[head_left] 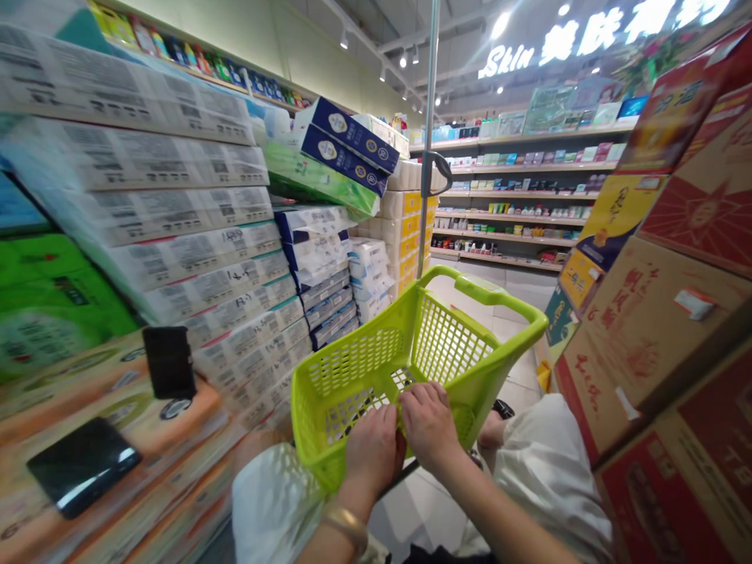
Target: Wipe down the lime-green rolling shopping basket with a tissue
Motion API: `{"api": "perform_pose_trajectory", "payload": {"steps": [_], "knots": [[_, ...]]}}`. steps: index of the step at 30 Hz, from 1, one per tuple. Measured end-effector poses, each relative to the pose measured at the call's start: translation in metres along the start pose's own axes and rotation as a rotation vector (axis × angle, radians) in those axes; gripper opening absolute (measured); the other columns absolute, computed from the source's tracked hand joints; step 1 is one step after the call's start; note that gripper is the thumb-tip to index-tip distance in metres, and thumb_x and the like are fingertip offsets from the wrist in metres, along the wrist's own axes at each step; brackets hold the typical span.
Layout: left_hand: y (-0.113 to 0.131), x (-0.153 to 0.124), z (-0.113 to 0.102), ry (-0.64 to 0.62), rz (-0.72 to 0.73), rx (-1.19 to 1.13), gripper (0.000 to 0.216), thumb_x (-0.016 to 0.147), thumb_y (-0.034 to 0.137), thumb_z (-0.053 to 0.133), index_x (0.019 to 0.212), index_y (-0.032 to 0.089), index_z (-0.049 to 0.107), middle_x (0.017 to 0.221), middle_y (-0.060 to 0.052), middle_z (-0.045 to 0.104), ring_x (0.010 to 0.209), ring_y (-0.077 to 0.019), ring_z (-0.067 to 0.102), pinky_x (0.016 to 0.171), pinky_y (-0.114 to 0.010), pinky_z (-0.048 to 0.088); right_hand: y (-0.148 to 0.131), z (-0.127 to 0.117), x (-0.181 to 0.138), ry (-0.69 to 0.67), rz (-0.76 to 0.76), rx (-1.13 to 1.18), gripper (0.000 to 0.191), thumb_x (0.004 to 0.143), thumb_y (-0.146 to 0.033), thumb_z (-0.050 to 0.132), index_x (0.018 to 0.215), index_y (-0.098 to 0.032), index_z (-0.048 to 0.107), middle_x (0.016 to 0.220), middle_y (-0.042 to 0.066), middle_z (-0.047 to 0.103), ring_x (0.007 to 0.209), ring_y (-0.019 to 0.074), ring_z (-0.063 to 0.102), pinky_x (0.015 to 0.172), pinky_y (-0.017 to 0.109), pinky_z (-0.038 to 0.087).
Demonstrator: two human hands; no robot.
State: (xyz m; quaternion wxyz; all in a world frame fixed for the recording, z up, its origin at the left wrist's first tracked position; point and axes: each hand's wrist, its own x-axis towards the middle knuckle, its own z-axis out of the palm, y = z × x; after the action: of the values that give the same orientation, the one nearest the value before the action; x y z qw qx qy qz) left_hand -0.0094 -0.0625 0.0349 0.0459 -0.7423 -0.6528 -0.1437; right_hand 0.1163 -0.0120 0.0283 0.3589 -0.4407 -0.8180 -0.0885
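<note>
A lime-green shopping basket [352, 352] with perforated walls stands in front of me between my knees, and I see nothing lying in it. Its carry handle rests along the far rim. My left hand [374, 442], with a gold bangle on the wrist, is closed around the near rim. Beside it, my right hand [428, 419] has its fingers curled over the same rim. The two hands almost touch. The undersides of the fingers are hidden. Just behind the basket rises a thin metal pole [432, 102] with a grey hook-shaped piece on it.
Tall stacks of wrapped tissue packs [193, 204] line the left. A black phone-like object [168, 362] and a dark glossy slab [84, 467] lie on orange packs there. Cardboard cartons [640, 337] crowd the right. Tiled floor leads to shelves [522, 168] of small goods.
</note>
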Motion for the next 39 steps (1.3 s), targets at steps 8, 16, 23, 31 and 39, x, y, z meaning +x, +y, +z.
{"api": "perform_pose_trajectory", "payload": {"steps": [8, 16, 23, 31, 39], "knots": [[0.003, 0.000, -0.004, 0.007, -0.015, -0.003, 0.014, 0.081, 0.019, 0.048, 0.092, 0.021, 0.056, 0.090, -0.006, 0.065, 0.089, -0.0221, 0.059, 0.077, -0.032, 0.042, 0.049, -0.030, 0.011, 0.059, 0.152, -0.101, 0.017, 0.090, -0.015, 0.051, 0.086, -0.023, 0.066, 0.088, 0.003, 0.065, 0.091, 0.0200, 0.053, 0.097, 0.037, 0.026], [0.002, 0.000, -0.001, -0.010, -0.007, 0.006, 0.013, 0.082, 0.021, 0.047, 0.092, 0.020, 0.056, 0.087, -0.007, 0.065, 0.088, -0.0232, 0.059, 0.077, -0.034, 0.041, 0.000, -0.003, -0.002, -0.007, 0.038, 0.009, 0.015, 0.088, -0.015, 0.054, 0.084, -0.025, 0.065, 0.086, 0.002, 0.064, 0.089, 0.0184, 0.053, 0.099, 0.034, 0.026], [0.003, 0.000, -0.002, -0.003, -0.019, 0.012, 0.013, 0.082, 0.022, 0.048, 0.092, 0.021, 0.055, 0.088, -0.006, 0.064, 0.088, -0.0230, 0.059, 0.075, -0.033, 0.041, 0.036, -0.024, 0.008, 0.109, 0.206, -0.025, 0.019, 0.091, -0.014, 0.049, 0.087, -0.023, 0.066, 0.089, 0.003, 0.066, 0.092, 0.0198, 0.053, 0.100, 0.036, 0.025], [0.003, -0.001, -0.002, -0.023, 0.014, 0.010, 0.015, 0.082, 0.023, 0.048, 0.095, 0.019, 0.055, 0.089, -0.007, 0.064, 0.088, -0.0243, 0.058, 0.075, -0.035, 0.041, -0.003, -0.003, -0.003, -0.006, 0.064, 0.059, 0.016, 0.089, -0.015, 0.053, 0.085, -0.025, 0.065, 0.088, 0.000, 0.066, 0.091, 0.0175, 0.055, 0.105, 0.034, 0.021], [0.003, 0.000, -0.001, 0.028, -0.004, 0.028, 0.012, 0.081, 0.021, 0.049, 0.090, 0.021, 0.055, 0.086, -0.005, 0.064, 0.086, -0.0230, 0.058, 0.073, -0.034, 0.042, 0.031, -0.021, 0.008, 0.083, 0.202, -0.030, 0.018, 0.091, -0.015, 0.051, 0.088, -0.023, 0.067, 0.089, 0.002, 0.066, 0.092, 0.0191, 0.054, 0.105, 0.037, 0.021]]}}
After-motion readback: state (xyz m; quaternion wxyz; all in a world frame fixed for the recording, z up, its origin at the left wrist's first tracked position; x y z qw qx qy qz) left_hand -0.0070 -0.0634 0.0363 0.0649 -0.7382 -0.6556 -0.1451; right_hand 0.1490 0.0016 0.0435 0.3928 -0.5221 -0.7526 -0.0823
